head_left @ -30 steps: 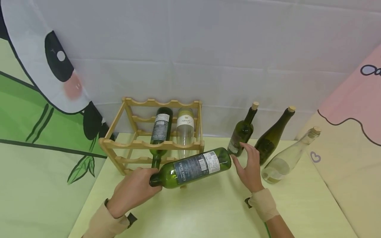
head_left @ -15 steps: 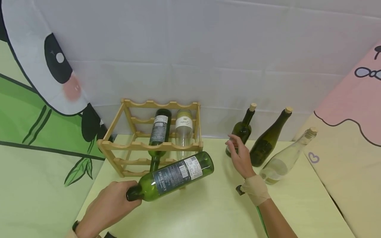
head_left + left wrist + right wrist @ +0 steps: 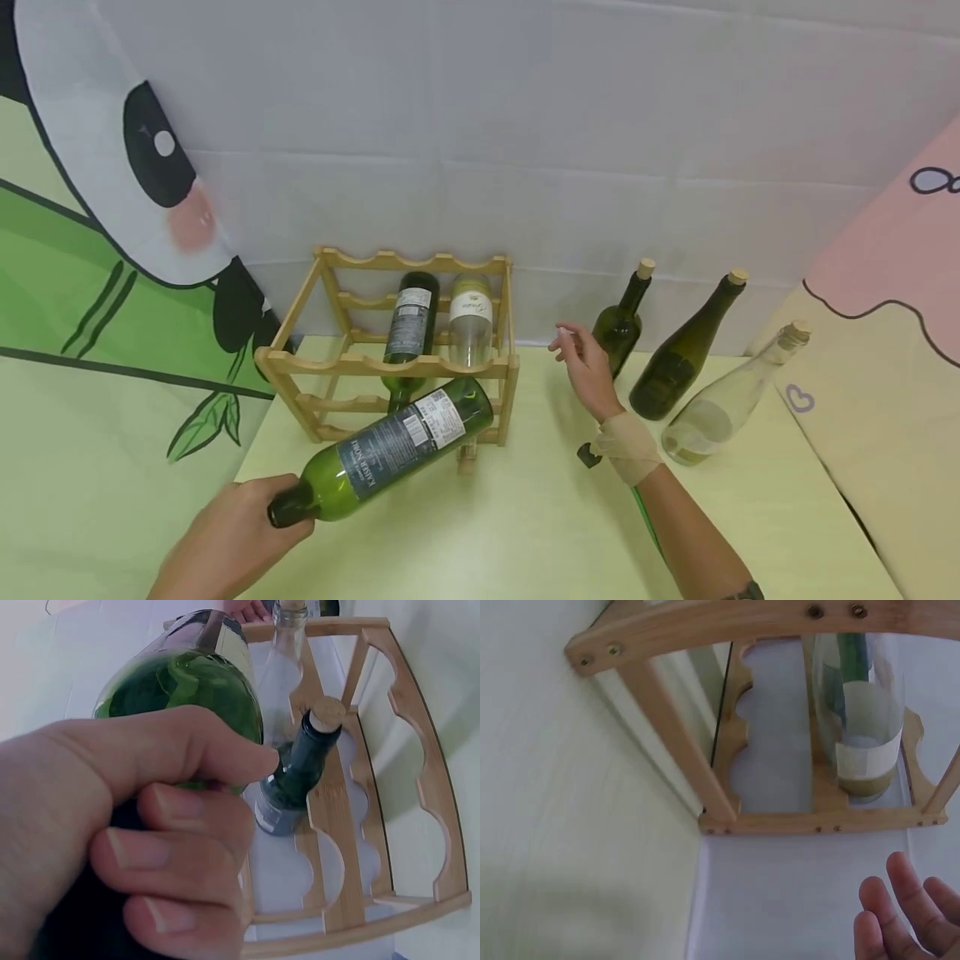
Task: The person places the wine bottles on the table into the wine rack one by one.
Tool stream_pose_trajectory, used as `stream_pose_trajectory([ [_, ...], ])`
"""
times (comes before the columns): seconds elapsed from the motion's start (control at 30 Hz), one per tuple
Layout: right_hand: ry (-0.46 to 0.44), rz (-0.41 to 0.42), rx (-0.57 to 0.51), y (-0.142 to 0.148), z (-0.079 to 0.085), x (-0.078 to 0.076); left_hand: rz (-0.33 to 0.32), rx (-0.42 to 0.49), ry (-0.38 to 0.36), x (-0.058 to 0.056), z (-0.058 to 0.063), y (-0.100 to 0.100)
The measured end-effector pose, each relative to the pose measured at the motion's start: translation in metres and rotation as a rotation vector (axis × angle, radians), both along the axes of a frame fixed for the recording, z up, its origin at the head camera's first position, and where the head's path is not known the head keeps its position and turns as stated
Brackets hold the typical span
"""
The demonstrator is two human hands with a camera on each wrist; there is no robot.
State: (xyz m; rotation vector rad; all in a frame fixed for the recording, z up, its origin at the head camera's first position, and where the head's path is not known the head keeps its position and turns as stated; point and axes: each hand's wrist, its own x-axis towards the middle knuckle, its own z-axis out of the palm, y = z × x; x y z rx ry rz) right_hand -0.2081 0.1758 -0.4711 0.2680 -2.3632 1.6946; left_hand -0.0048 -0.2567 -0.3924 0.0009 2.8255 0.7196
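Observation:
My left hand [image 3: 232, 529] grips a green wine bottle [image 3: 390, 450] by its dark neck, with the base tilted up to the right in front of the wooden wine rack [image 3: 386, 365]. In the left wrist view the thumb and curled fingers wrap that neck. Inside the rack lie another green wine bottle [image 3: 408, 329] and a clear glass bottle [image 3: 471, 325], necks toward me; the held bottle hides part of both. My right hand [image 3: 587, 367] is raised between the rack and the standing bottles, holding nothing, its fingers loosely bent. In the right wrist view its fingers [image 3: 904, 889] show near the rack's end.
Right of my right hand stand a short dark green corked bottle [image 3: 617, 333], a taller green corked bottle [image 3: 686, 350] and a clear corked bottle [image 3: 731, 400]. Behind the pale table [image 3: 525, 533] hangs a white cloth backdrop [image 3: 555, 125], with printed cartoon panels at both sides.
My left hand has moved left and toward me with the green wine bottle. The right hand has come off the bottle's base side and the short dark bottle, shifting left and up.

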Motion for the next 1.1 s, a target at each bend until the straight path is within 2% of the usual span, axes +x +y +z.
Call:
stream_pose_trajectory([
  [0.17, -0.027, 0.095, -0.050, -0.017, 0.019, -0.002, 0.012, -0.020, -0.012, 0.004, -0.003, -0.011],
  [0.33, -0.106, 0.181, -0.140, -0.041, 0.042, 0.001, 0.015, -0.034, 0.008, 0.007, -0.006, -0.020],
  [0.43, -0.105, 0.210, -0.177, -0.053, 0.049, 0.004, 0.023, -0.030, -0.004, 0.007, -0.008, -0.024],
  [0.6, -0.059, 0.174, -0.180, -0.064, 0.052, 0.007, 0.020, -0.041, -0.022, 0.008, -0.009, -0.031],
  [0.8, -0.064, 0.155, -0.167, -0.066, 0.049, 0.006, 0.018, -0.074, -0.059, 0.006, -0.008, -0.046],
  [0.97, -0.056, 0.159, -0.162, -0.066, 0.045, 0.004, 0.001, -0.081, -0.016, 0.005, -0.008, -0.059],
  [1.1, -0.058, 0.163, -0.175, -0.068, 0.046, 0.004, 0.009, -0.075, -0.009, 0.005, -0.010, -0.066],
])
